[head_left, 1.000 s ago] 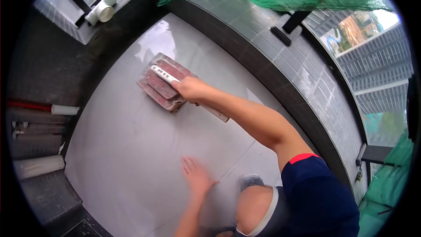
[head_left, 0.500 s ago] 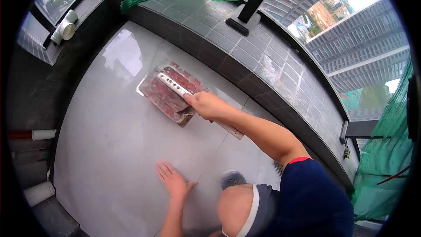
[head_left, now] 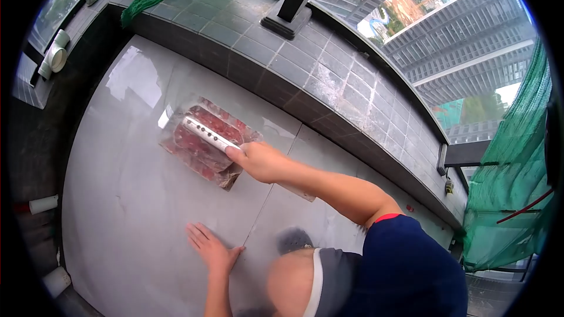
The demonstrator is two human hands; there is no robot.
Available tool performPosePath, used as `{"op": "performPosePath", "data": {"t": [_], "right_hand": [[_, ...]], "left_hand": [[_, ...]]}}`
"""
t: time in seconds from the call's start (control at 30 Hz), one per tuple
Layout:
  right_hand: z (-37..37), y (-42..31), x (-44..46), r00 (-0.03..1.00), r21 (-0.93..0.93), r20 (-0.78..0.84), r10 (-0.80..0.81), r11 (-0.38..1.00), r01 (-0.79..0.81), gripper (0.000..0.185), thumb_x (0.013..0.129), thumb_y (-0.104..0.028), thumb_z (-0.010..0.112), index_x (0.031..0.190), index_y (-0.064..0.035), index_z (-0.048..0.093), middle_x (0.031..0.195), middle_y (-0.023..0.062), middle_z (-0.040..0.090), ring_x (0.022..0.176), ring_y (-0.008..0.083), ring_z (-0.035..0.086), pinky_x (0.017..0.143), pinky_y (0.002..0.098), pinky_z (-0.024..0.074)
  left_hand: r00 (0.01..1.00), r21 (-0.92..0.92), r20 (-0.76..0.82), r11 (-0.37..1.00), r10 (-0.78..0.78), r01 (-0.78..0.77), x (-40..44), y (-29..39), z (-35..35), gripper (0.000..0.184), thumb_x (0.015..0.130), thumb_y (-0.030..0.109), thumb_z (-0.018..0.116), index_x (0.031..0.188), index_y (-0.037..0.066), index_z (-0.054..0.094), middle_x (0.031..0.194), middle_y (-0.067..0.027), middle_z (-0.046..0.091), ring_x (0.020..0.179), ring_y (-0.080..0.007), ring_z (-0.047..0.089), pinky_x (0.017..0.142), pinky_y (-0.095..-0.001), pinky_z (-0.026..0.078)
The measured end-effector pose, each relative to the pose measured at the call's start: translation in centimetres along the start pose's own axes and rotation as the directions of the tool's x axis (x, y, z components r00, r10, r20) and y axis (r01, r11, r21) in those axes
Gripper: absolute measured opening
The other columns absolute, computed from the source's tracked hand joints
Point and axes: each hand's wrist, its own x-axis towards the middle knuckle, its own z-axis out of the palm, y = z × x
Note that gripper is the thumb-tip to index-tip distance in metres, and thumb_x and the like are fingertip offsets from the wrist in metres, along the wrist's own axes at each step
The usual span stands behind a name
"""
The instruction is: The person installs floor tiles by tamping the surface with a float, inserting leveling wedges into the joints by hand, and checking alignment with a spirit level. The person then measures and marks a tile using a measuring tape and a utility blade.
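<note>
Looks forward and down from the head, near, above and behind left fingers [head_left: 198, 235] and right fingers [head_left: 236, 154], taking in floor [head_left: 135, 199] beneath and ledge [head_left: 294, 61] beyond.

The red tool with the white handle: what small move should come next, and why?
Perhaps press the red tool down on the grey tile: the right hand grips its white handle, its broad plate is over the tile, and the left hand is spread beside the seam, clear of the plate.
</note>
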Motion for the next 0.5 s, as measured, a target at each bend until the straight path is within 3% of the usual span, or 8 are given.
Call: {"op": "performPosePath", "data": {"t": [0.07,0.1,0.27,0.4,0.47,0.5], "right_hand": [[-0.1,0.5,-2.5,0.963,-0.024,-0.144,-0.228,0.974,0.227,0.065,0.110,-0.053,0.041,0.101,0.0045,0.068,0.082,0.0253,0.069,0.079,0.0420,0.068,0.078,0.0499,0.0529],[0.1,0.8,-3.6,0.939,-0.070,-0.175,-0.296,0.955,0.288,0.062,0.110,-0.052,0.041,0.102,0.0039,0.068,0.084,0.0257,0.070,0.080,0.0446,0.068,0.078,0.0505,0.0529],[5.6,6.0,2.8,0.930,-0.157,-0.284,-0.233,0.968,0.194,0.066,0.109,-0.053,0.042,0.097,0.0064,0.068,0.086,0.0312,0.070,0.084,0.0514,0.068,0.078,0.0553,0.0532],[4.0,2.6,5.7,0.995,0.006,-0.073,-0.073,0.997,0.074,0.072,0.107,-0.055,0.043,0.091,0.0097,0.071,0.082,0.0295,0.071,0.078,0.0449,0.071,0.075,0.0518,0.0554],[2.3,-0.2,4.4,0.995,-0.015,-0.052,-0.090,0.996,0.090,0.073,0.107,-0.056,0.041,0.090,0.0090,0.071,0.078,0.0275,0.070,0.076,0.0418,0.071,0.074,0.0503,0.0550],[1.9,-0.7,2.9,0.982,-0.019,-0.050,-0.183,0.983,0.182,0.073,0.108,-0.055,0.039,0.091,0.0087,0.070,0.079,0.0275,0.069,0.078,0.0435,0.070,0.076,0.0498,0.0537]], "left_hand": [[1.000,0.057,0.007,0.998,-0.007,0.007,0.1,0.5,-0.4,0.149,0.057,0.055,0.096,0.156,-0.017,0.010,0.165,-0.0390,0.006,0.157,-0.0480,0.005,0.129,-0.0531,0.008],[1.000,0.057,0.013,0.998,-0.006,0.006,0.1,0.6,-0.6,0.149,0.057,0.055,0.096,0.156,-0.017,0.010,0.165,-0.0390,0.006,0.157,-0.0480,0.005,0.129,-0.0531,0.008],[1.000,0.081,0.005,0.997,-0.009,0.009,0.1,1.1,-1.2,0.146,0.058,0.055,0.096,0.156,-0.017,0.014,0.165,-0.0382,0.008,0.157,-0.0485,0.007,0.129,-0.0531,0.009],[1.000,0.091,0.004,0.996,-0.007,0.007,-0.4,0.7,-1.0,0.144,0.058,0.055,0.096,0.155,-0.017,0.017,0.165,-0.0380,0.010,0.157,-0.0484,0.009,0.129,-0.0532,0.010],[1.000,0.073,0.000,0.997,-0.002,0.002,-0.4,0.8,-1.3,0.143,0.058,0.053,0.096,0.154,-0.018,0.020,0.165,-0.0381,0.012,0.156,-0.0483,0.010,0.129,-0.0534,0.011],[0.999,0.072,0.025,0.997,-0.038,0.036,-0.6,0.4,-0.9,0.143,0.058,0.053,0.096,0.154,-0.018,0.020,0.165,-0.0381,0.012,0.156,-0.0483,0.010,0.129,-0.0534,0.011]]}}
